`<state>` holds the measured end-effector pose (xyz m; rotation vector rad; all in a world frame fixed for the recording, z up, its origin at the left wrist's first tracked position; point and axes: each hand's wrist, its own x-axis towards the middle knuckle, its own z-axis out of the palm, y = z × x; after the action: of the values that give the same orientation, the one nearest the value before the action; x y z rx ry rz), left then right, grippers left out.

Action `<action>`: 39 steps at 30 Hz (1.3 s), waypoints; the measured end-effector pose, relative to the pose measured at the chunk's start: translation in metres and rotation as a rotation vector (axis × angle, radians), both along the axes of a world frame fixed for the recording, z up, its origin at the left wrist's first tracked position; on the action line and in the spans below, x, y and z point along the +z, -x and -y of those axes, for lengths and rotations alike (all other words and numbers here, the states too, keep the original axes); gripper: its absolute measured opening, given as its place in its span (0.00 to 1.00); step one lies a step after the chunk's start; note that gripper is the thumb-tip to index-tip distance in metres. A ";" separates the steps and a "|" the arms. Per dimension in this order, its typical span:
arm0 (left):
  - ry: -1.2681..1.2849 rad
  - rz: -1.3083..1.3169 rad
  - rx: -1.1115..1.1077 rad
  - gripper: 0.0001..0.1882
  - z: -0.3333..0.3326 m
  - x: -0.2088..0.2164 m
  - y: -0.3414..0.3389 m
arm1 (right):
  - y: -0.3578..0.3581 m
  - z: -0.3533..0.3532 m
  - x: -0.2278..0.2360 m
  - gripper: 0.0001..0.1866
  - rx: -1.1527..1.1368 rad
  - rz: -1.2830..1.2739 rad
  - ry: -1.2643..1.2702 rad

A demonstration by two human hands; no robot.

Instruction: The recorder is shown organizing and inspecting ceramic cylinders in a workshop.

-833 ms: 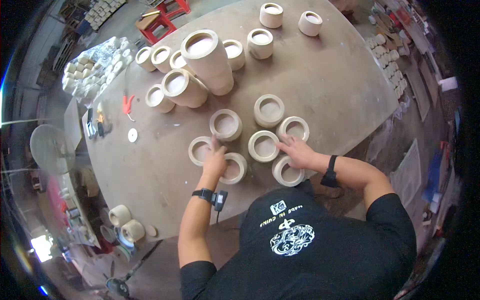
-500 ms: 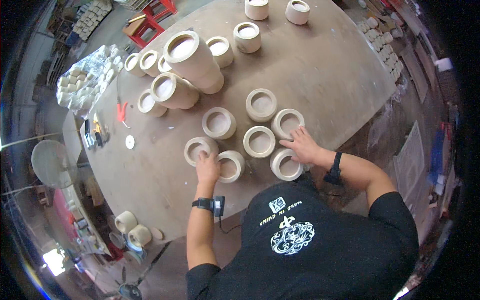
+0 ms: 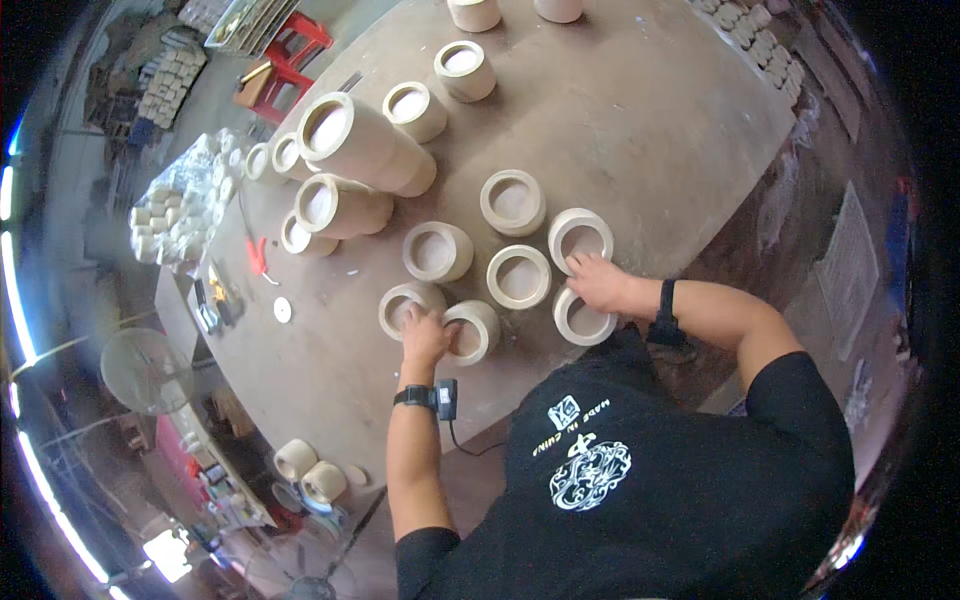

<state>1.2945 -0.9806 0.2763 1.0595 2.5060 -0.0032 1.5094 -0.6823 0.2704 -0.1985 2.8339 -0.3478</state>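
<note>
My left hand (image 3: 426,335) is closed at the touching walls of two thick-rimmed cream cylinders, its fingers inside the hollow of the left cylinder (image 3: 394,305) and the thumb at the rim of the right cylinder (image 3: 486,345). To the right, my right hand (image 3: 598,284) grips another pair the same way. Its fingertips dip into the far cylinder (image 3: 602,232), while its thumb side covers part of the near cylinder (image 3: 572,337). Between the hands stand a middle cylinder (image 3: 520,303), one behind it (image 3: 513,228) and one farther left (image 3: 455,262).
A tall stack (image 3: 375,150) and more cylinders stand at the back left of the brown table (image 3: 640,130). Red-handled pliers (image 3: 258,257), a white disc (image 3: 283,310) and small tools lie along the left edge. Beyond it are a plastic-wrapped heap (image 3: 185,210) and a red stool (image 3: 300,40).
My right hand's fingers, spread across two cylinders before, are now curled in at their touching walls. My left hand stays at its pair. The whole view has shifted and turned slightly.
</note>
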 end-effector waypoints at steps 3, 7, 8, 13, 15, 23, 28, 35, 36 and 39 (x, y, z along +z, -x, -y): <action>0.011 -0.026 -0.103 0.18 0.007 -0.013 0.006 | -0.005 -0.001 -0.015 0.10 -0.003 -0.019 0.010; -0.069 -0.048 -0.101 0.18 0.023 -0.025 0.002 | -0.018 0.000 -0.007 0.09 -0.053 0.027 -0.066; -0.034 -0.015 -0.096 0.18 0.030 -0.024 0.000 | -0.025 0.002 -0.003 0.09 -0.069 0.040 -0.071; -0.192 0.016 -0.099 0.19 0.054 -0.001 -0.022 | -0.091 0.008 0.012 0.12 -0.336 0.043 -0.055; -0.236 0.021 -0.160 0.19 0.065 -0.006 -0.026 | -0.128 0.014 0.020 0.15 -0.471 0.081 0.004; -0.272 0.025 -0.285 0.16 0.043 0.028 -0.081 | -0.318 0.075 0.027 0.20 -1.259 0.134 0.256; -0.322 0.037 -0.455 0.15 0.005 0.046 -0.124 | -0.422 0.120 0.015 0.17 -1.580 0.098 0.194; -0.308 -0.064 -0.840 0.12 -0.092 0.058 -0.178 | -0.544 0.173 -0.008 0.16 -1.908 0.298 0.222; -0.284 -0.064 -0.795 0.11 -0.112 0.073 -0.202 | -0.556 0.179 -0.007 0.16 -1.832 0.150 0.171; -0.261 -0.064 -0.790 0.11 -0.171 0.090 -0.252 | -0.615 0.219 -0.082 0.13 -2.066 0.067 0.236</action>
<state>1.5462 -0.8099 0.3661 2.1112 2.0052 0.0622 2.1244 -0.9011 0.1880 2.5159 1.7081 -0.8807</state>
